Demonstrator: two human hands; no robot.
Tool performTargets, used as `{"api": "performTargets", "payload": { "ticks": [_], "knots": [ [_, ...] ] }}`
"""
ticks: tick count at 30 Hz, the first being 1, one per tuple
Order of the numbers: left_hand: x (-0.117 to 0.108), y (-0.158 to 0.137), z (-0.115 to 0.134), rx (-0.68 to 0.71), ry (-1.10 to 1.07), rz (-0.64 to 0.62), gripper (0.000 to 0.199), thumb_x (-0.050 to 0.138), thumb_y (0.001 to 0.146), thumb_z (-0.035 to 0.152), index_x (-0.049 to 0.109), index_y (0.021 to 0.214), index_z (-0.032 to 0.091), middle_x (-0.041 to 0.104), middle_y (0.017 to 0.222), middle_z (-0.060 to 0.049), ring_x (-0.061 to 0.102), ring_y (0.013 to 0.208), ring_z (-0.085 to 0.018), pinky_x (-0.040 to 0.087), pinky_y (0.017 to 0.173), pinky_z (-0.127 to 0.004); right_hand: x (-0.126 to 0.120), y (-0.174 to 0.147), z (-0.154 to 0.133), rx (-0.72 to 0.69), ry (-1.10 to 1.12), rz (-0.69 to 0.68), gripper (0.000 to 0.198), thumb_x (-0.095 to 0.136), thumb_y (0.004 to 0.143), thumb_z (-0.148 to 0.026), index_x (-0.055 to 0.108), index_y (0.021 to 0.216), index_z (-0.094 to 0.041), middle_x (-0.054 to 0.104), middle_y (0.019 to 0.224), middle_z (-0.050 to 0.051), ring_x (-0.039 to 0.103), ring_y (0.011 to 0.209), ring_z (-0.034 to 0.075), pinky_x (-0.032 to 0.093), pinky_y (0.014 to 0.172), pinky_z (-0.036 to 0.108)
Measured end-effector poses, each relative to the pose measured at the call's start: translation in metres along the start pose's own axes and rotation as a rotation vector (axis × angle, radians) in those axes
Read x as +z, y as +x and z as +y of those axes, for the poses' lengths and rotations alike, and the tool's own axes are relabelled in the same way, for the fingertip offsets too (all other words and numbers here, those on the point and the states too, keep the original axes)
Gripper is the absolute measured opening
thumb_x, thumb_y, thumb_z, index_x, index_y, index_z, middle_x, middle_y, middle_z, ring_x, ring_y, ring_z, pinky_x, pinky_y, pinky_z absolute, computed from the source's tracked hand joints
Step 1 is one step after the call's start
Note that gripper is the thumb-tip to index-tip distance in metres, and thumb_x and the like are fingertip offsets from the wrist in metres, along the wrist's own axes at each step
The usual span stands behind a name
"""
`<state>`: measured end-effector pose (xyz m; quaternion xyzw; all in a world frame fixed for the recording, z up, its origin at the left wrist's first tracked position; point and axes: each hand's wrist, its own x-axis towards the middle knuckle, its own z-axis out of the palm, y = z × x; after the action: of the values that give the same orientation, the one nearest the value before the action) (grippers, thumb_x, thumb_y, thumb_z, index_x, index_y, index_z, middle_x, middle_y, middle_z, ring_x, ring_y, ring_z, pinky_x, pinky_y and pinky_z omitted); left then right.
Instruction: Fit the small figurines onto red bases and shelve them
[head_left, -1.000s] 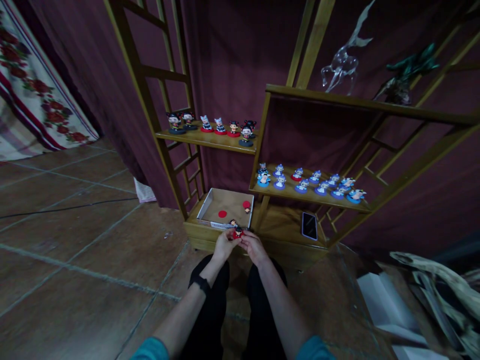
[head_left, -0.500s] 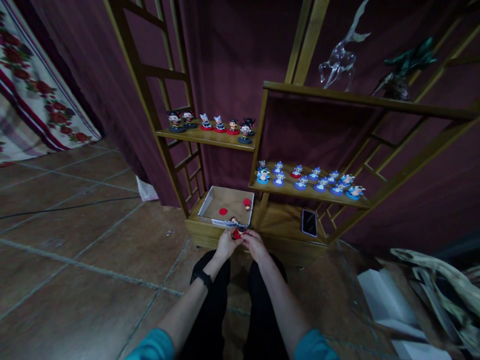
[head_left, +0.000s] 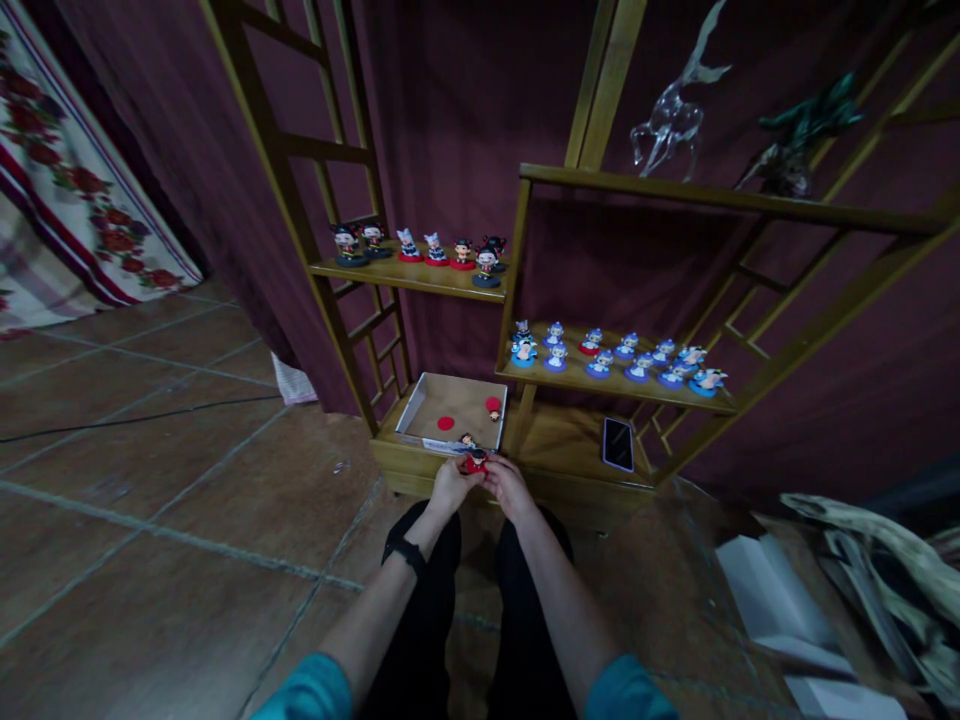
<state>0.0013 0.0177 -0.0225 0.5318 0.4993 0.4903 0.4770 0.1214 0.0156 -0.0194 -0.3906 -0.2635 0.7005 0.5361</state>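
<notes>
A small dark-haired figurine (head_left: 477,460) with a red base is held between my two hands, just in front of a shallow cardboard box. My left hand (head_left: 452,486) grips it from the left with closed fingers. From the other side, the fingers of my right hand (head_left: 508,484) close on it too. Inside the cardboard box (head_left: 459,394) lie a red disc (head_left: 446,424) on the left and another red disc (head_left: 493,404) at the right, with a small figurine (head_left: 493,415) beside it. One more figurine (head_left: 466,440) lies near the box's front wall.
The wooden display stand (head_left: 420,279) holds several figurines on its left shelf. Several purple and blue figurines (head_left: 600,364) stand on the right shelf. A phone (head_left: 618,444) lies on the bottom board. Higher up is a clear deer ornament (head_left: 671,118). White boxes (head_left: 780,600) lie at right.
The figurine has tilted or turned slightly in my hands and sits a touch further left. Both hands stay in nearly the same place. The view has shifted a little.
</notes>
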Motion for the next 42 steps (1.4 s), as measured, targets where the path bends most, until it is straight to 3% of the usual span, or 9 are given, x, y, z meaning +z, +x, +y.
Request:
{"api": "performTargets", "payload": {
  "ticks": [6,15,27,42],
  "knots": [
    [-0.001,0.000,0.004,-0.071,-0.119,-0.014,0.037,0.072,0.049,0.026,0.061,0.082,0.013,0.066,0.074,-0.002,0.059,0.068,-0.015,0.046,0.070,-0.029,-0.002,0.001,0.001,-0.001,0.027,0.042,0.024,0.063,0.058,-0.015,0.063,0.082,-0.015,0.069,0.073,0.004,0.064,0.070,0.017,0.052,0.067,0.032],
    [0.002,0.003,-0.005,-0.036,-0.128,0.044,0.048,0.072,0.050,0.021,0.053,0.094,0.014,0.065,0.077,-0.001,0.060,0.069,-0.014,0.047,0.070,-0.029,0.000,0.000,-0.002,0.025,-0.013,0.082,0.029,0.064,0.055,-0.013,0.063,0.083,-0.016,0.069,0.071,0.003,0.064,0.068,0.017,0.051,0.068,0.034],
    [0.002,0.004,-0.009,0.036,-0.082,0.070,0.046,0.071,0.056,0.031,0.051,0.092,0.014,0.064,0.084,-0.005,0.060,0.076,-0.016,0.046,0.073,-0.030,-0.001,0.002,-0.004,0.082,-0.044,-0.010,0.034,0.061,0.060,-0.022,0.063,0.093,-0.020,0.070,0.076,0.002,0.063,0.065,0.014,0.048,0.063,0.027],
    [0.000,0.001,-0.005,0.045,-0.015,0.086,0.045,0.070,0.055,0.021,0.053,0.096,0.014,0.064,0.083,-0.005,0.060,0.075,-0.016,0.046,0.073,-0.029,-0.002,-0.005,-0.006,0.047,-0.041,-0.074,0.034,0.060,0.062,-0.024,0.062,0.097,-0.020,0.069,0.086,0.003,0.063,0.073,0.014,0.047,0.066,0.026]
  ]
}}
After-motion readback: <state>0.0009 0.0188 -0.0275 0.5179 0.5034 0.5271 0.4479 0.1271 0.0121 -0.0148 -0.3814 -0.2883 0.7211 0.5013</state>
